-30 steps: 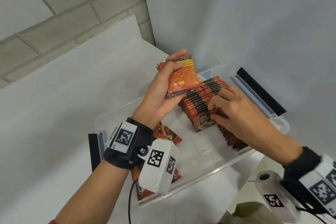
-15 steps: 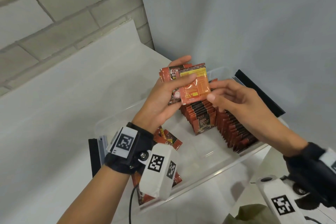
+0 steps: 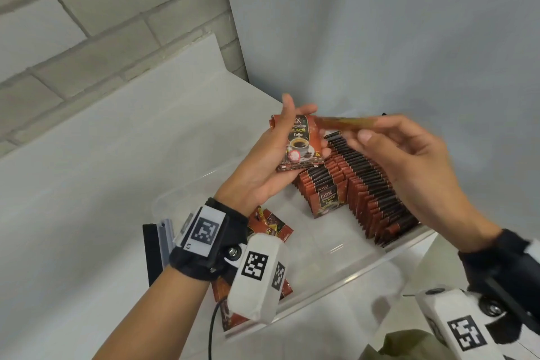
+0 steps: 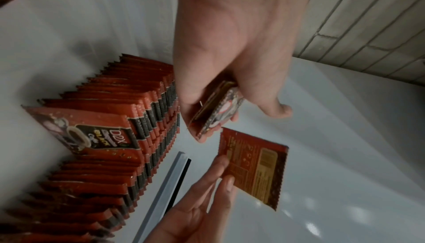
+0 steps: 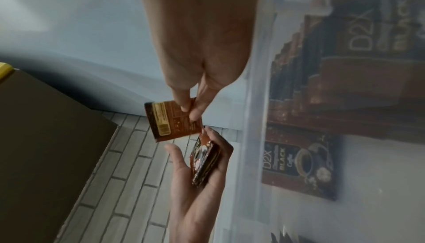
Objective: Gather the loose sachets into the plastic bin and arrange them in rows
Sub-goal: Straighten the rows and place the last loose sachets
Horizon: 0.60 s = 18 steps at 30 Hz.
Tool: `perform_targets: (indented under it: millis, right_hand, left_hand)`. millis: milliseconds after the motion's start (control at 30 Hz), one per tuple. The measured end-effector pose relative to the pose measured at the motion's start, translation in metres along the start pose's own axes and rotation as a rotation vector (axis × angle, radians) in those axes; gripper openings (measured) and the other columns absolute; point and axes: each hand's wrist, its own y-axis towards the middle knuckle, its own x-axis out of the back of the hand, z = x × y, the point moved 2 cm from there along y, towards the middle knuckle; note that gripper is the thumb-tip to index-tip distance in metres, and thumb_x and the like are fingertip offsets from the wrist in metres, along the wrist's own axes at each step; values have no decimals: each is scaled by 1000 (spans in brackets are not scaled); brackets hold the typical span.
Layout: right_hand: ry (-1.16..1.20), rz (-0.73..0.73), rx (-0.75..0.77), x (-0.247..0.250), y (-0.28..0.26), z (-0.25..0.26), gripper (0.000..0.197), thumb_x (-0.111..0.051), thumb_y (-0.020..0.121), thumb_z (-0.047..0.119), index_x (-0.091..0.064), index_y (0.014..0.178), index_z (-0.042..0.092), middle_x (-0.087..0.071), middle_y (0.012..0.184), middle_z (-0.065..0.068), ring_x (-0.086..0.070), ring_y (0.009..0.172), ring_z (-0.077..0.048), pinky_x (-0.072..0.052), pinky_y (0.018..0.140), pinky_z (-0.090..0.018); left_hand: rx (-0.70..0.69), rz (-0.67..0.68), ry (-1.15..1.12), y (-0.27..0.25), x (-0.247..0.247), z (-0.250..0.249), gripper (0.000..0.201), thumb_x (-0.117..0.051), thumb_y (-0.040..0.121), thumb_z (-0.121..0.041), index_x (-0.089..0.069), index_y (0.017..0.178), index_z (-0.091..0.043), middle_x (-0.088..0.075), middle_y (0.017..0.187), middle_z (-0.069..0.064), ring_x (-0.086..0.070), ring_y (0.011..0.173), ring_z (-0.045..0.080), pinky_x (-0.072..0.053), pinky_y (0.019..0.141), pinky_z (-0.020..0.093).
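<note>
My left hand grips a small stack of red and black coffee sachets above the clear plastic bin. The top one shows its front with a coffee cup. Just to its right, my right hand pinches a single sachet, seen edge-on and blurred. The left wrist view shows this single sachet back side up, apart from the stack. Two rows of upright sachets fill the bin's right part. Loose sachets lie flat in the bin's left part, partly hidden by my left wrist.
The bin stands on a white table in a corner, with a brick wall on the left and a grey wall behind. A black and grey clip sits on the bin's left end. A brown cardboard box shows in the right wrist view.
My right hand left the rows, took the top sachet off the stack in my left hand and drew it right, turning it edge-on. The stack now shows a front face.
</note>
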Motion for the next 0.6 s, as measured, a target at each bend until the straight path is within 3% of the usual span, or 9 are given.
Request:
perform_targets:
  millis: [67, 200, 333, 467, 600]
  right_hand:
    - [-51, -26, 25, 0, -1, 2, 18, -64, 84, 5, -69, 101, 6, -75, 98, -5, -71, 95, -19, -54, 80, -20]
    - [-223, -17, 77, 2, -2, 0, 19, -68, 83, 5, -73, 101, 11, -72, 107, -4, -69, 97, -14, -54, 80, -20]
    - [-302, -18, 97, 5, 0, -4, 20, -71, 81, 7, -74, 100, 14, -69, 108, -3, -66, 102, -14, -53, 84, -21]
    - [-316, 21, 79, 4, 0, -7, 21, -71, 82, 8, -75, 100, 17, -69, 107, 2, -64, 104, -11, -52, 81, -17]
    - [-217, 15, 16, 2, 0, -4, 22, -69, 83, 13, -73, 105, 14, -70, 105, 0, -69, 97, -14, -55, 77, -22]
  left_hand:
    - [16, -11, -42, 1, 0, 0, 59, -46, 79, -56, -52, 116, -10, -58, 93, 16, -58, 80, 25, -55, 75, 32]
    - [31, -3, 1, 1, 1, 1, 51, -56, 76, -47, -57, 112, -11, -66, 104, 12, -61, 101, 27, -52, 89, 34]
    - [20, 27, 5, 0, 1, 1, 42, -60, 76, -37, -61, 112, -14, -70, 104, 9, -68, 95, 21, -55, 86, 31]
    - [-27, 78, 35, 0, 4, 3, 43, -63, 73, -4, -60, 115, -17, -70, 105, 10, -68, 94, 23, -57, 80, 31]
    - [-60, 117, 96, -1, 5, 3, 54, -64, 69, 8, -60, 115, -20, -71, 104, 7, -68, 97, 22, -56, 83, 32]
